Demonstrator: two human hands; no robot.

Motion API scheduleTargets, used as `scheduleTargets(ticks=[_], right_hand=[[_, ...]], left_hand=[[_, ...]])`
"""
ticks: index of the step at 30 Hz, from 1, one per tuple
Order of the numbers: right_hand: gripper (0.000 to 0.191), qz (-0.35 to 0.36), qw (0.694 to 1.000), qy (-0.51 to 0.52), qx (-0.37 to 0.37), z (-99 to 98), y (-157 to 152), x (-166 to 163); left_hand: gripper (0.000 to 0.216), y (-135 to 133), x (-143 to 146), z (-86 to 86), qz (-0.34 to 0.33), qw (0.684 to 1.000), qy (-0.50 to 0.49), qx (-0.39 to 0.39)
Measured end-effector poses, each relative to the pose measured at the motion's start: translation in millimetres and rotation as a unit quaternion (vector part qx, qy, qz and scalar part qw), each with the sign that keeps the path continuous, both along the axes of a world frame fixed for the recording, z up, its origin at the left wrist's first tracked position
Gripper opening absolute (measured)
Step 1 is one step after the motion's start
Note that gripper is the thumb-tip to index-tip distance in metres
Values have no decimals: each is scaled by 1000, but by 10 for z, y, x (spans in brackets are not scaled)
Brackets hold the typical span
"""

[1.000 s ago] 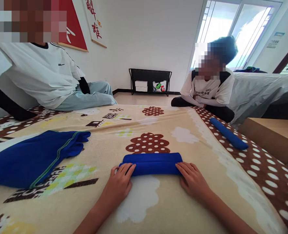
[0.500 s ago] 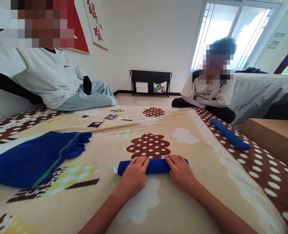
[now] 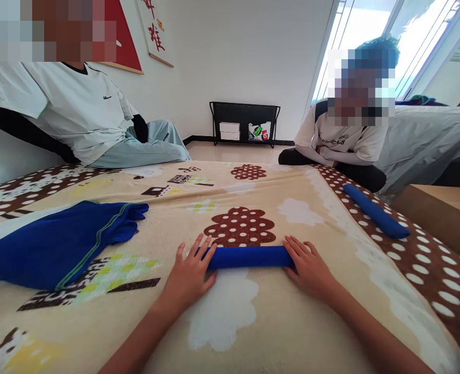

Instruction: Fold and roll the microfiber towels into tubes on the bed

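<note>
A tightly rolled blue cloth (image 3: pixel 249 257) lies crosswise on the patterned blanket in front of me. My left hand (image 3: pixel 191 267) rests over its left end, fingers spread and thumb held apart below it. The right end is covered by my right hand (image 3: pixel 310 265), whose fingers reach over the top while the thumb lies along the near side. Under both palms the ends of the roll are hidden. To the left, a loose blue cloth (image 3: pixel 58 244) with a green-striped edge lies partly folded.
Beige blanket (image 3: pixel 284 322) covers the broad surface. Another blue roll (image 3: pixel 376 210) lies on its brown dotted border at right, near a cardboard box (image 3: pixel 444 210). One person (image 3: pixel 93 109) sits at far left, another person (image 3: pixel 342 143) at far right. A black rack (image 3: pixel 245 117) stands behind.
My hands have moved apart from the middle of the roll to its two ends, and the left fingers have spread. The view has tilted slightly down.
</note>
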State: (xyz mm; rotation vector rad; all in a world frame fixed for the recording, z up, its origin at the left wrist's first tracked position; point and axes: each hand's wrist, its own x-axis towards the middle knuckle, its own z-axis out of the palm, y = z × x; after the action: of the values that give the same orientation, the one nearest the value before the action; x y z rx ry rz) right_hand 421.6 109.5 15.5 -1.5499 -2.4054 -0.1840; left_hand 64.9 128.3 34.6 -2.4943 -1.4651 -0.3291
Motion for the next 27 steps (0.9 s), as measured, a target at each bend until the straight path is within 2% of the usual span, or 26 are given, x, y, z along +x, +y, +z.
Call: scheduleTargets(ticks=[2,4,6,8,14,16,19,23,27], right_hand=[[63,-2,1000,-5,20,30,-9,-323],[62,35,999,2,18,52,0,-611],[59,77,997,13,7,57,30,-730],[56,95,995,22,0,44,73,-630],[59,75,994,80,-20,-98,147,170],[59,63,993,95,-32,-150,162,274],[53,42,994,96,-23,-172,193,256],[41,35,995,89,-25,-19,191,201],[39,20,977,197,-75,392,87,278]], left_hand=[[59,-48,341,59,-18,1000,8,-9],[60,-64,651,79,-74,996,6,-39],[60,-34,799,54,-119,991,-5,-63],[60,30,734,1,-121,990,-17,-66],[60,191,12,-119,-58,995,-51,-60],[58,216,-98,-135,-44,995,-62,-64],[54,266,-121,-131,-28,997,-66,-40],[46,313,-128,11,-70,996,-39,-45],[41,164,-181,284,-94,986,-63,-120]])
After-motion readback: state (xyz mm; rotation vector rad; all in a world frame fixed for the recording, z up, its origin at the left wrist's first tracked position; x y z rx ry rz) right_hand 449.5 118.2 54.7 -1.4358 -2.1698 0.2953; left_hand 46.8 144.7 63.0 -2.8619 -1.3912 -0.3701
